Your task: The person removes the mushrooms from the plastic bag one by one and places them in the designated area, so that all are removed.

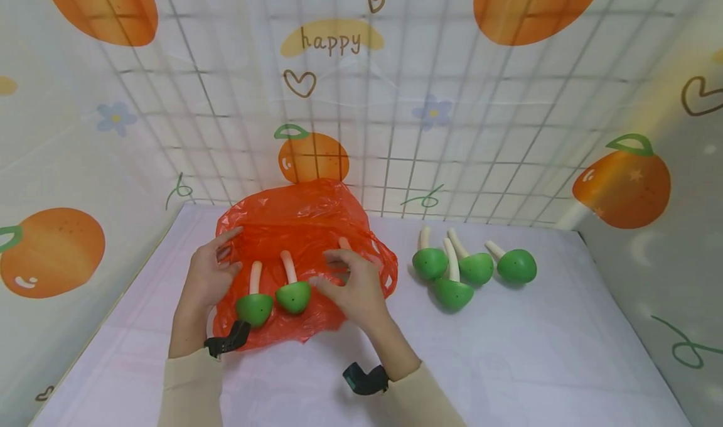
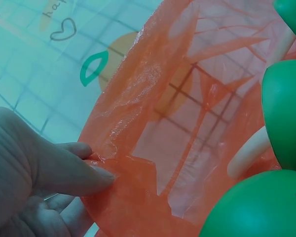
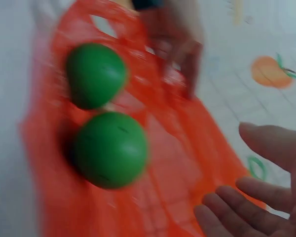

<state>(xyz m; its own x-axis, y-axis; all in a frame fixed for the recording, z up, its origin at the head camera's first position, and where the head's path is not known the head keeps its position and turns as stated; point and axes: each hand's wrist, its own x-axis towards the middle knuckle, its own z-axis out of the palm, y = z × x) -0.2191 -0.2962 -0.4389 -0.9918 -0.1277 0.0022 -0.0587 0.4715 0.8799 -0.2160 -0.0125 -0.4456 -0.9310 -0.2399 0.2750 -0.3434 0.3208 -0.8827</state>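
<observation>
Nearest: 2 pale sleeves (image 1: 192,383), a dark wrist unit (image 1: 366,378) at each. Past them a red bag (image 1: 313,245) lies spread on the table (image 1: 508,351). On its near part, 2 mushrooms (image 1: 254,309), green caps toward the person, stems pointing away; red film under and beyond them. Cannot tell whether they are inside the mouth or on top. Right hand (image 1: 358,282) is over the bag's right part, fingers loose and apart, grasping nothing. Beyond it a 3rd stem (image 1: 344,243) shows, cap hidden from the head view. Left hand (image 1: 211,276) pinches the bag's left edge, thumb against finger. Right of the bag, 4 loose mushrooms (image 1: 454,295): 3 bunched, 1 just beside. Farthest: a curtain (image 1: 237,37) printed with oranges and hearts.
</observation>
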